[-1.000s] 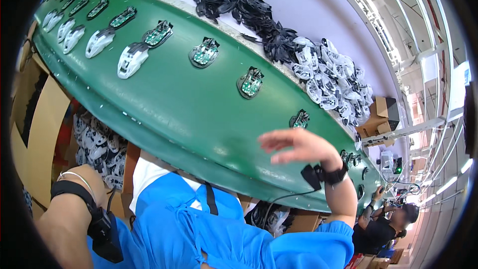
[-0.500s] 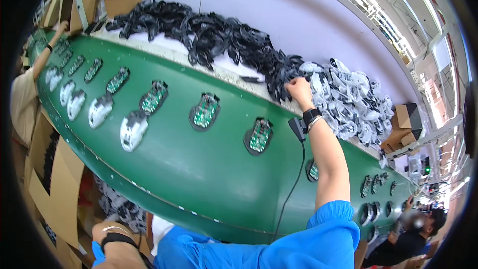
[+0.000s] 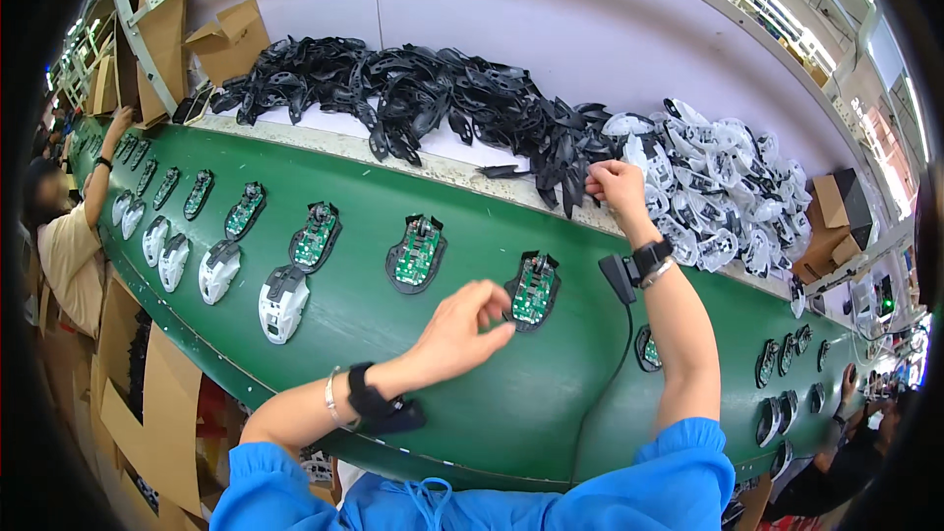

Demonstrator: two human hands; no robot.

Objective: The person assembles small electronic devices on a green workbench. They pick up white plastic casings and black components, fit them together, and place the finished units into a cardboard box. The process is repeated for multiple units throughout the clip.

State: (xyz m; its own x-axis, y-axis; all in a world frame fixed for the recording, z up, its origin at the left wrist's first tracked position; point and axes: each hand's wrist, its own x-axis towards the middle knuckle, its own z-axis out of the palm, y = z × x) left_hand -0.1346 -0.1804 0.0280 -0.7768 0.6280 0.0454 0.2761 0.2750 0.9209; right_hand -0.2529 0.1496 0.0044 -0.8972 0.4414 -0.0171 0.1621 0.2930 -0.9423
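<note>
My left hand (image 3: 460, 332) reaches over the green belt, thumb and fingers apart with nothing seen between them. Its fingertips come close to a dark mouse base with a green circuit board (image 3: 534, 292); whether they touch it I cannot tell. My right hand (image 3: 619, 187) is pinched closed where the heap of black plastic mouse parts (image 3: 462, 88) meets the pile of white mouse shells (image 3: 723, 187). What its fingers hold is too small to make out. Another open mouse base (image 3: 415, 254) lies left of my left hand.
Along the green belt (image 3: 393, 374) lie several more circuit-board bases and white-topped mice (image 3: 283, 307). A cable (image 3: 621, 364) hangs from my right wrist. Co-workers sit at the far left (image 3: 74, 236) and lower right. Cardboard boxes (image 3: 231, 44) stand at both ends of the heaps.
My left hand has risen from the lower left edge to over the belt, beside a mouse base. My right hand remains at the heaps, still pinched. The view has shifted slightly.
</note>
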